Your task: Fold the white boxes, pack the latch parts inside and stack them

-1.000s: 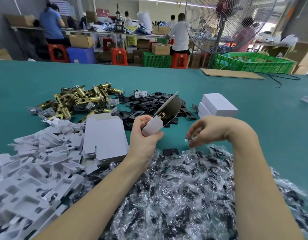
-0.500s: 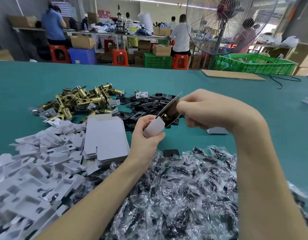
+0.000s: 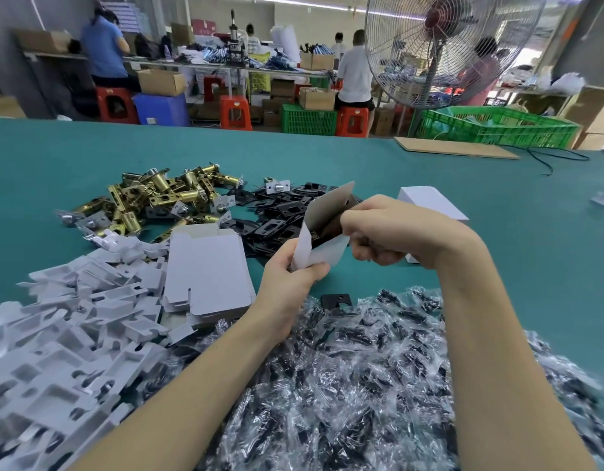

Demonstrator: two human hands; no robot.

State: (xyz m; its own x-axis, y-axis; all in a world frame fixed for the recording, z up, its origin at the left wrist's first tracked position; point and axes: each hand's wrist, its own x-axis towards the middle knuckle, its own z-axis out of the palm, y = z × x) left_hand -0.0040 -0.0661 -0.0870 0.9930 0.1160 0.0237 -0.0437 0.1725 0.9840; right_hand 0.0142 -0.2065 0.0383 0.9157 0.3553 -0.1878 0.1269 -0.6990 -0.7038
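My left hand (image 3: 287,283) grips the lower end of an open white box (image 3: 322,251), tilted with its lid flap up. Dark latch parts show inside it. My right hand (image 3: 388,232) is curled at the box's open mouth, fingers on the contents; what it holds is hidden. Brass latch bolts (image 3: 157,195) lie heaped at the far left, black strike plates (image 3: 280,212) beside them. Flat unfolded box blanks (image 3: 205,270) are stacked left of my left hand. Finished white boxes (image 3: 433,202) are stacked behind my right hand.
White card inserts (image 3: 62,334) are piled at the near left. A heap of small clear bags with dark screws (image 3: 361,368) covers the near table. One black plate (image 3: 336,302) lies by the bags. The teal table (image 3: 531,249) stretches right; a fan (image 3: 446,49) stands beyond it.
My right hand rose from the bag heap to the box mouth and now works at the contents there. The left hand keeps holding the box in place.
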